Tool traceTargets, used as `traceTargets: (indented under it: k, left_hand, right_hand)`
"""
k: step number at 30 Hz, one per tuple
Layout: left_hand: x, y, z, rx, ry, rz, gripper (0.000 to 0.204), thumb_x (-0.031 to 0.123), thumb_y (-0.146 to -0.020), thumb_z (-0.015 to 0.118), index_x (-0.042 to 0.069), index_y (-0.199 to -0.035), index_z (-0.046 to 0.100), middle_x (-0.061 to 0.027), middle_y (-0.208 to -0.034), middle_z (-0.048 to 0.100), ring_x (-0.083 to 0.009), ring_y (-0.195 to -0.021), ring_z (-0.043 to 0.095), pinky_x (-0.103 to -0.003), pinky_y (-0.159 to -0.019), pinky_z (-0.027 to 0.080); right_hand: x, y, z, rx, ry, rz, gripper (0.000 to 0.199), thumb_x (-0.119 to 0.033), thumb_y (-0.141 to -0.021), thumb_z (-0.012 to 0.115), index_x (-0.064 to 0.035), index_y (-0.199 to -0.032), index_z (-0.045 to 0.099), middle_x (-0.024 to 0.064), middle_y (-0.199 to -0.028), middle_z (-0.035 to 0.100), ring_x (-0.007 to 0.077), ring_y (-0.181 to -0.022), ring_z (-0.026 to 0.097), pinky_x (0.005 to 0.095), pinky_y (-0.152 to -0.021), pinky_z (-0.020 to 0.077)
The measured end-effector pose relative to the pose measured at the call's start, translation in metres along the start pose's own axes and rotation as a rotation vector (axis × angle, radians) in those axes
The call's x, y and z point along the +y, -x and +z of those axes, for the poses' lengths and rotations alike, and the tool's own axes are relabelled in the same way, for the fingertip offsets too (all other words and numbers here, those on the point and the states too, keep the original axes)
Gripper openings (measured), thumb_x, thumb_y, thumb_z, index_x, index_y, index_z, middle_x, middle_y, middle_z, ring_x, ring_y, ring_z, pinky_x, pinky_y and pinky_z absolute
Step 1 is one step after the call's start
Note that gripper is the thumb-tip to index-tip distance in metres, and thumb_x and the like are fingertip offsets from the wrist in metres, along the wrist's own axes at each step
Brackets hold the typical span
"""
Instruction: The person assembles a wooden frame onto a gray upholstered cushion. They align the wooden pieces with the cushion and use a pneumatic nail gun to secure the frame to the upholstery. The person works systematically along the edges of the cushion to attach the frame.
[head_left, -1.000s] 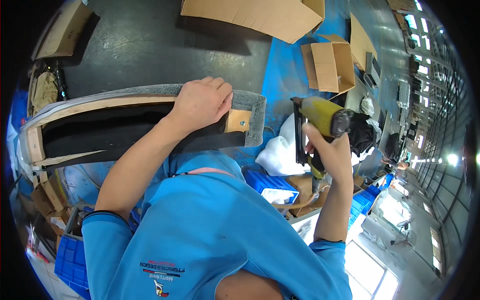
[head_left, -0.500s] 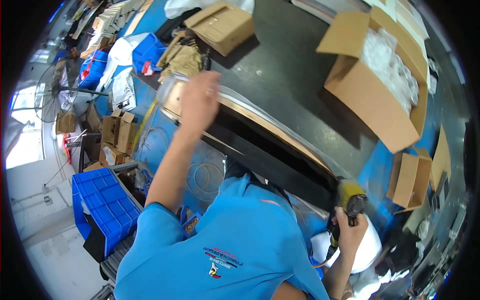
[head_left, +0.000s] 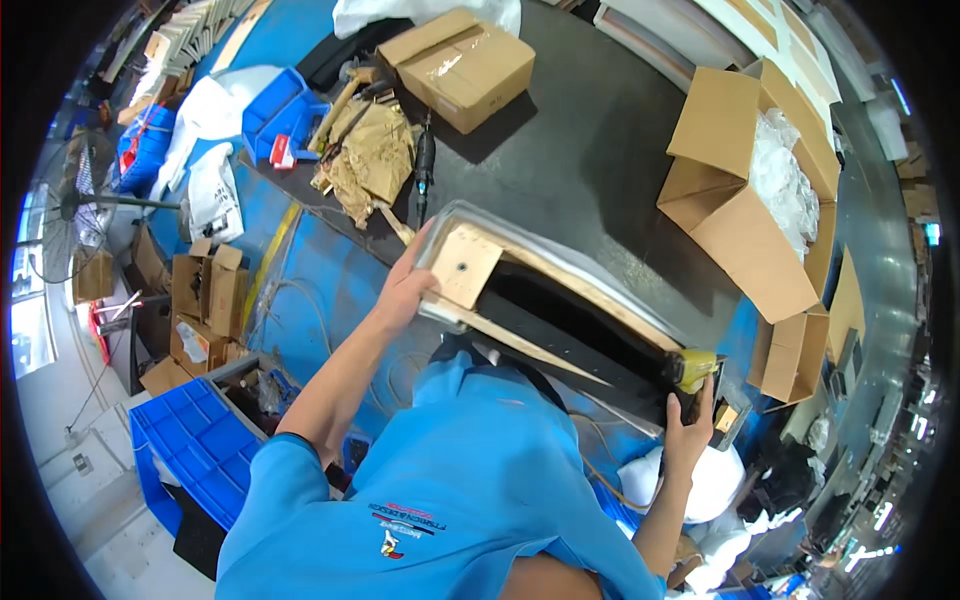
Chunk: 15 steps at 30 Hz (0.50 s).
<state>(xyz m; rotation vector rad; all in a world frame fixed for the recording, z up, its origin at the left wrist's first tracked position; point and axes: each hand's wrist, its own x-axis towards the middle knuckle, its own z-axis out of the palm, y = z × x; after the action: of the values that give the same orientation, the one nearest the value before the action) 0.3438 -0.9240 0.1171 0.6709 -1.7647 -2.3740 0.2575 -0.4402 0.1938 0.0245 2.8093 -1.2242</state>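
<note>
A long frame [head_left: 560, 300] of pale wood, black padding and grey fabric lies across the dark work table [head_left: 600, 160]. My left hand [head_left: 405, 290] grips the frame's left end beside a square wooden corner plate [head_left: 463, 265]. My right hand [head_left: 690, 425] holds a yellow and black power tool [head_left: 693, 370] against the frame's right end.
Open cardboard boxes [head_left: 745, 190] with white plastic wrapping stand at the right, and a closed carton [head_left: 460, 65] sits at the far edge. Crumpled brown paper [head_left: 375, 150] and a dark hand tool [head_left: 425, 165] lie beside it. Blue bins [head_left: 190, 460] sit on the floor at left.
The view has swung further over the table. My left hand stays on the frame's left end. My right hand has brought the power tool up against the frame's right end.
</note>
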Motion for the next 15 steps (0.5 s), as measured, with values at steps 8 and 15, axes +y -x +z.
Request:
traceTargets:
  k: [8, 15]
  left_hand:
    - [0.009, -0.017, 0.018, -0.069, -0.351, 0.072, 0.083, 0.009, -0.089, 0.048, -0.002, -0.167, 0.023, -0.0228, -0.172, 0.028, -0.0323, -0.161, 0.024, -0.036, -0.13, 0.019]
    - [0.081, 0.009, -0.002, -0.051, -1.185, -0.356, 0.045, 0.023, -0.098, 0.05, -0.01, -0.122, 0.067, -0.0303, -0.107, 0.075, -0.0444, -0.102, 0.073, -0.047, -0.095, 0.057]
  right_hand:
    - [-0.031, -0.04, -0.029, -0.22, 0.561, 0.183, 0.109, -0.02, -0.079, 0.092, -0.005, -0.167, 0.03, 0.0049, -0.087, 0.062, 0.0162, -0.077, 0.062, 0.0314, -0.074, 0.054]
    - [-0.038, -0.028, -0.008, -0.21, 0.438, 0.203, 0.114, -0.021, -0.079, 0.093, -0.0017, -0.168, 0.024, 0.0062, -0.089, 0.058, 0.0169, -0.076, 0.06, 0.0304, -0.072, 0.0527]
